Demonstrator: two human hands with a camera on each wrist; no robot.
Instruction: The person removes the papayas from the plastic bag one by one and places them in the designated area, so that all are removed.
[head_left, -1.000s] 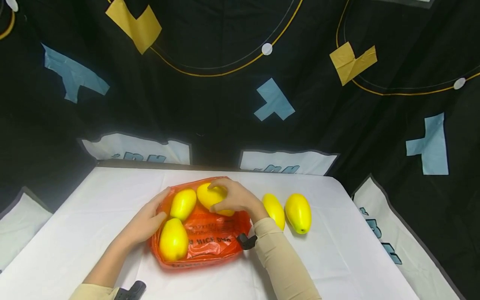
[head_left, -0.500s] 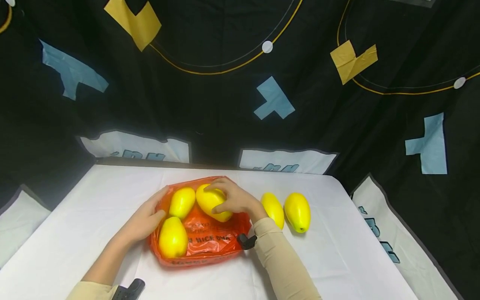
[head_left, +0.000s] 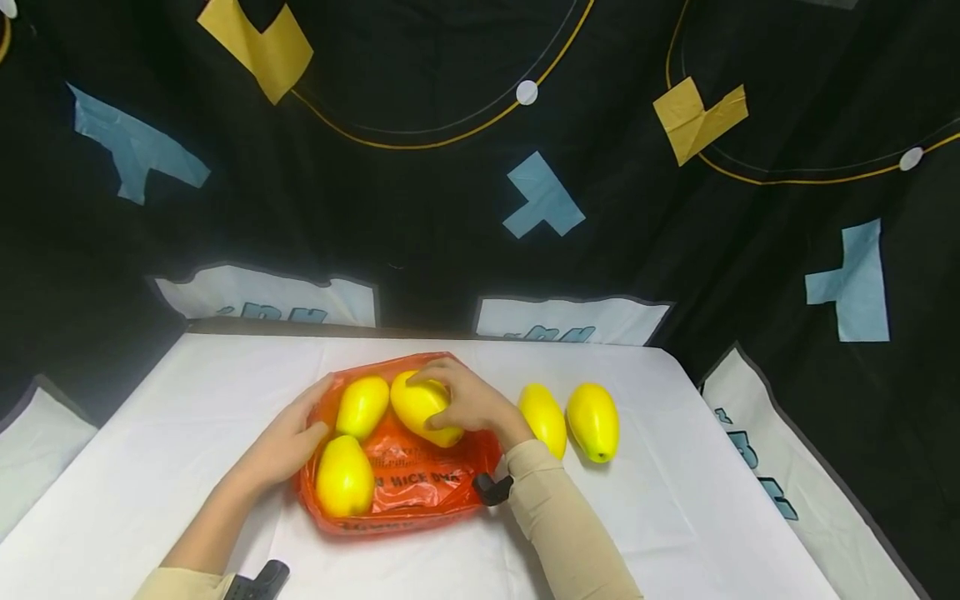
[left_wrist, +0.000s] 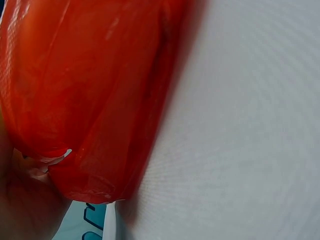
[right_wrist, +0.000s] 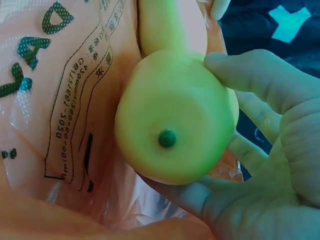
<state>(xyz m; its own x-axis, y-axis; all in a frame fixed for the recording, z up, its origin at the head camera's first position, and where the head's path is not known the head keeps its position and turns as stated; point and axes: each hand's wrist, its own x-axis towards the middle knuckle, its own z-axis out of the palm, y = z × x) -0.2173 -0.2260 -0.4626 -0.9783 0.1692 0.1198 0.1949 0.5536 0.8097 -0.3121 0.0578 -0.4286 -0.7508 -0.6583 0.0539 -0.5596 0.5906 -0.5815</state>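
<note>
- Fruit (head_left: 411,404): smooth, egg-shaped; right hand (head_left: 474,400) pinches it in bent fingers.
- Bag (head_left: 420,518): shiny, crinkly; left hand's (head_left: 291,440) fingers grip its edge.
- Fruit has slid down slightly.

- The head view looks forward and down at the white tabletop (head_left: 697,525), far enough back to fit the left hand (head_left: 288,442), the right hand (head_left: 472,396) and the black cloth (head_left: 420,225) behind.
- The left wrist view looks from very close at the outside of the red bag (left_wrist: 90,90).
- The right wrist view looks up close at the end of the yellow fruit (right_wrist: 175,112).
- All three share the bag; head and right wrist share that fruit.
</note>
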